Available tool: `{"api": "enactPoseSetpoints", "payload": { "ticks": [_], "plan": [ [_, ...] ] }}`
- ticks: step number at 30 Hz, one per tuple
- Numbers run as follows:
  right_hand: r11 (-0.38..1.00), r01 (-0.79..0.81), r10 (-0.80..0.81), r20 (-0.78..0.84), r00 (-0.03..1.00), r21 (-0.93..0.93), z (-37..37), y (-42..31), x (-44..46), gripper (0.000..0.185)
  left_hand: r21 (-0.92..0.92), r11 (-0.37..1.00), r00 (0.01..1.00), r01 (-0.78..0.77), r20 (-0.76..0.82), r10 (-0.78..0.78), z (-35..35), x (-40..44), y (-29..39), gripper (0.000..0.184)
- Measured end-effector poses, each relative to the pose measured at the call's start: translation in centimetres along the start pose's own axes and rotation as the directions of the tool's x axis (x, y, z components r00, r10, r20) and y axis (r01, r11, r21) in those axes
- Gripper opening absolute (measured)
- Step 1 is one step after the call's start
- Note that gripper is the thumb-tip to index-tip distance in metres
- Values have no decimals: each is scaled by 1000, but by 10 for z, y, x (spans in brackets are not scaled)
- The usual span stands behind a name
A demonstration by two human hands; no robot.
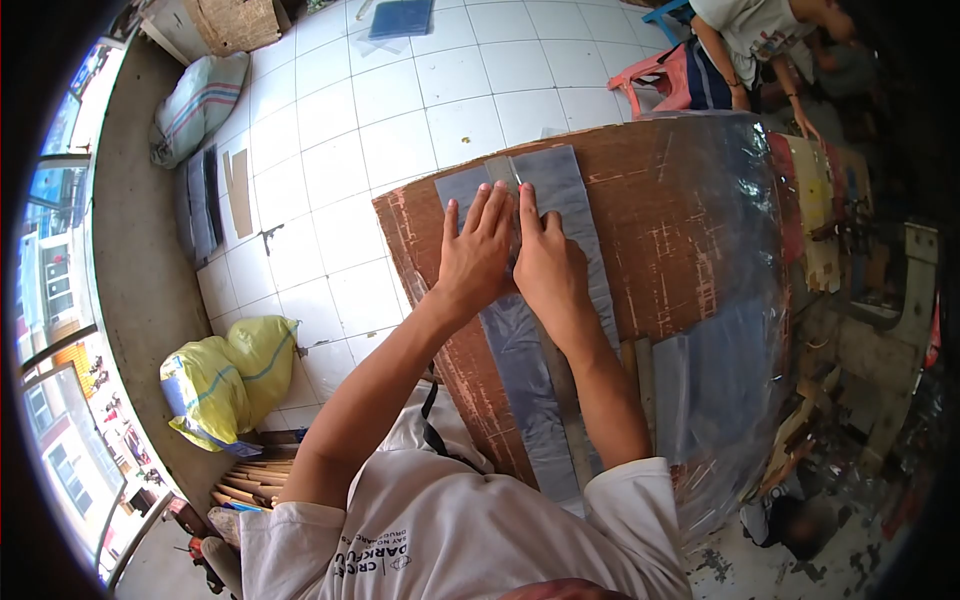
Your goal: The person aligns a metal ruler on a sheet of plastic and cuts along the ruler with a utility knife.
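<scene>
On the brown wooden board (640,220) lies a long bluish plastic sheet (565,185), with a narrow grey strip (560,375) running lengthwise over it. My left hand (477,250) presses flat on the sheet and strip near their far end, fingers stretched out. Right beside it, my right hand (550,262) is closed, its index finger pointing forward along the strip's edge. A thin, shiny tip shows by that fingertip; the rest of what it holds is hidden under the hand.
More clear plastic sheeting (715,380) covers the board's right side. Another person (770,50) is at the upper right, one hand near the board's far corner. A yellow sack (235,380) and a white sack (200,105) stand on the tiled floor (320,200) at left.
</scene>
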State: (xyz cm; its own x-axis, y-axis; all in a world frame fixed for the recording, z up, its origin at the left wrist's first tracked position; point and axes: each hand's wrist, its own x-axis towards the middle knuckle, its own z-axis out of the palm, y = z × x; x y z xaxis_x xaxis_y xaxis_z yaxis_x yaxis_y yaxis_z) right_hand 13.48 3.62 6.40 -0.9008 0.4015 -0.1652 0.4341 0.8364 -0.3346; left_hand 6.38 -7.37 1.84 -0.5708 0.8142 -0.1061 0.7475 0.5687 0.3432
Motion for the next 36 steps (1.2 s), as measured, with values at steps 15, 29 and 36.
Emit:
{"api": "enactPoseSetpoints", "payload": {
  "ticks": [15, 29, 36],
  "plan": [
    [997, 10, -12, -21, 1000, -72, 6, 0, 2, 66, -23, 1000, 998, -20, -59, 18, 9, -3, -6, 107],
    [998, 5, -3, 41, 999, -62, -10, 3, -39, 75, -82, 996, 1000, 25, -7, -26, 0, -2, -1, 126],
    [999, -25, 27, 67, 997, -27, -11, 5, -60, 73, -90, 996, 1000, 22, -4, -23, 1, -2, -1, 131]
  ]
}}
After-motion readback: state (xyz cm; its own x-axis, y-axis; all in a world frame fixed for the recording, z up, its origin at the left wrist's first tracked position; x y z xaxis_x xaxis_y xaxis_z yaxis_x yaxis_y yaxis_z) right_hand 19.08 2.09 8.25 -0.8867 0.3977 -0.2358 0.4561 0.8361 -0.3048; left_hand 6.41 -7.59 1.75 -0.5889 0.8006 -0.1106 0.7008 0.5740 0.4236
